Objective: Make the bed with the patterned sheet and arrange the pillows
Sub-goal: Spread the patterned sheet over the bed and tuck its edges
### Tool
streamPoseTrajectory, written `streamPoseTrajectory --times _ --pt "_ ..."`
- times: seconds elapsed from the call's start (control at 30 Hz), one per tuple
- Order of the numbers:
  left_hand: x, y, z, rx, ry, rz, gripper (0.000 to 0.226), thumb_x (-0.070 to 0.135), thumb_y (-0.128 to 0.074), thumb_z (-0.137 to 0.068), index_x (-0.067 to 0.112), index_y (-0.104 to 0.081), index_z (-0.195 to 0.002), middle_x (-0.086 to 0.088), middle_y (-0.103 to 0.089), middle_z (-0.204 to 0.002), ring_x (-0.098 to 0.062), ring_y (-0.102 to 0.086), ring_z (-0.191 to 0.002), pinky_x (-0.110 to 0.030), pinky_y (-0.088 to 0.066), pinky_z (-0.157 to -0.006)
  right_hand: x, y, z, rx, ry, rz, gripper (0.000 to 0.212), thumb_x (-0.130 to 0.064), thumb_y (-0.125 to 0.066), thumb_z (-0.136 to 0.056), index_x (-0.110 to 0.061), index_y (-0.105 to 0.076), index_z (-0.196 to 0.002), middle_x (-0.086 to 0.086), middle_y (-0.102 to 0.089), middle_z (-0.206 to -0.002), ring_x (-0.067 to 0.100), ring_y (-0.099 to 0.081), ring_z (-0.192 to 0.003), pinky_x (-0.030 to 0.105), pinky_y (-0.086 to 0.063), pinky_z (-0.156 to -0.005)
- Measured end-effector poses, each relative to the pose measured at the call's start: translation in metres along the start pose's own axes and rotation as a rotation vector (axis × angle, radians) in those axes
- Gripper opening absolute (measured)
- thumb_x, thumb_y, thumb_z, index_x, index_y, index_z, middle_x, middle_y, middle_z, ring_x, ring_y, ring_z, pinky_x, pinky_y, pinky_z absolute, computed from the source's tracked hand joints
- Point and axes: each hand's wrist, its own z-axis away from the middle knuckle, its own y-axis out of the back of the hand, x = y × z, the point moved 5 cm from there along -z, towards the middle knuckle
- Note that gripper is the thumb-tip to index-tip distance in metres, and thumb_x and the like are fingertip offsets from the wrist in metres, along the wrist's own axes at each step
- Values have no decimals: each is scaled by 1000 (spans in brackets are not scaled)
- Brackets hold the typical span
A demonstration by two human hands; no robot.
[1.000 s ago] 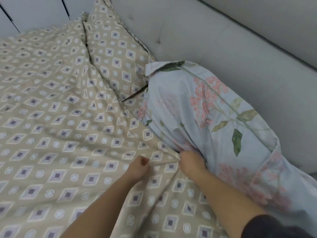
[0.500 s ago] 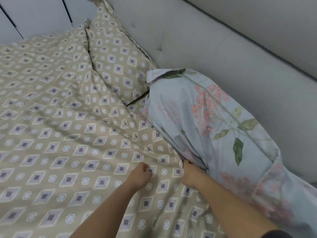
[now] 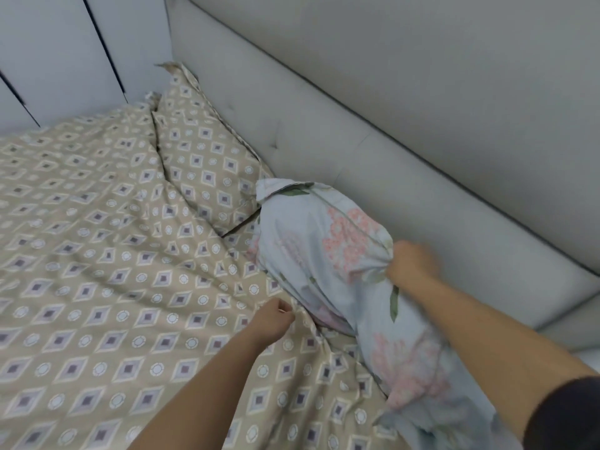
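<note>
My right hand (image 3: pixel 410 263) has left the sheet's edge, where it was a moment ago, and now grips the top of the floral pillow (image 3: pixel 328 254), bunching its cover against the headboard (image 3: pixel 389 141). My left hand (image 3: pixel 274 321) stays clenched on a pinch of the patterned sheet (image 3: pixel 97 271) just below that pillow. The matching pillow (image 3: pixel 207 167) leans on the headboard further along. I judge the sheet is done here; pillows come next.

A padded grey headboard (image 3: pixel 406 151) ran along the right, with tufted dimples and a dark seam along its upper part. At the far left stood pale wall panels (image 3: pixel 58 60) divided by thin dark lines.
</note>
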Motion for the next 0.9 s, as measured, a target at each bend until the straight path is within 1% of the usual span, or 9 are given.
streamPoseTrajectory --times 0.1,0.23,0.33,0.53,0.63,0.77,0.8,0.83,0.9 --pt "13 -3 14 -49 -3 55 8 18 -51 -90 15 -52 -98 -2 -54 -89 -17 -51 -78 -25 -41 -60 -8 40 4 182 92 -31 26 -11 -52 -85 -8 -64 -108 19 -65 -113 36 -62 -104 36 -50 -82" --pt "51 16 28 -38 -54 232 25 19 -52 -93 17 -53 -117 -5 -58 -111 -19 -58 -101 -30 -49 -75 -48 119 12 376 226 -131 21 -11 -47 -86 -5 -61 -101 24 -63 -108 41 -60 -98 37 -46 -75" --pt "86 41 39 -28 -111 440 38 24 -51 -95 17 -47 -133 -4 -57 -117 -17 -57 -102 -28 -49 -68 -93 174 31 478 368 -188 17 -12 -47 -87 -6 -59 -97 25 -62 -105 43 -58 -96 35 -39 -69" --pt "156 132 78 -3 -322 1025 65 64 -30 -93 24 -35 -143 -2 -45 -139 -30 -50 -125 -51 -47 -95 -169 198 87 597 650 -251 25 -18 -48 -89 -13 -58 -111 16 -66 -105 39 -60 -96 38 -41 -70" --pt "157 182 95 29 -387 1076 65 65 -40 -87 14 -55 -125 -6 -62 -107 -26 -61 -103 -48 -54 -87 -214 157 127 535 839 -244 35 -22 -52 -92 -14 -53 -126 14 -64 -115 37 -62 -98 42 -48 -79" --pt "66 268 97 502 -238 900 11 5 -51 -89 9 -58 -97 -16 -62 -93 -20 -64 -72 -28 -56 -57 -281 67 189 214 1063 -284 46 -19 -50 -95 -12 -43 -140 13 -52 -133 36 -56 -113 46 -47 -89" --pt "31 317 125 602 -198 833 9 5 -56 -81 9 -57 -90 -18 -60 -89 -19 -60 -65 -24 -51 -51 -293 45 203 63 1111 -318 48 -20 -49 -96 -14 -40 -142 12 -48 -139 34 -51 -121 44 -43 -96" --pt "8 289 101 675 -113 735 15 14 -64 -69 11 -57 -82 -18 -60 -83 -17 -57 -58 -21 -46 -45 -300 23 213 -73 1148 -352 49 -23 -48 -97 -17 -37 -144 10 -46 -141 31 -47 -126 43 -40 -100" --pt "-64 279 50 740 -26 512 47 42 -73 -28 18 -60 -68 -13 -67 -70 -23 -60 -60 -14 -25 -22 -295 -16 213 -194 1139 -396 48 -24 -46 -97 -22 -36 -144 8 -46 -138 28 -44 -126 43 -38 -100"
